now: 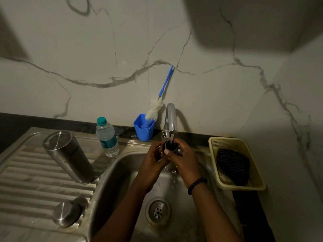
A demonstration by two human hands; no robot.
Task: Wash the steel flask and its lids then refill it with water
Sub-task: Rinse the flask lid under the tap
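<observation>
Fingers of my left hand [153, 159] and right hand [183, 159] curl round a small dark round inner lid [170, 145], holding it between them under the running stream from the curved chrome tap [171, 119], above the stainless steel sink basin [122, 180]. Water splashes off it toward the drain at six o'clock. At nine o'clock from my hands the tall brushed-steel flask [68, 156] stands mouth-down on the ribbed draining board [26, 180], and at seven o'clock the domed steel outer lid [67, 213] rests there too. At eleven o'clock stands a clear plastic water bottle with a teal cap [107, 137]. I judge washing is underway with this inner lid; whether flask and outer lid are washed I cannot tell. Refilling remains.
</observation>
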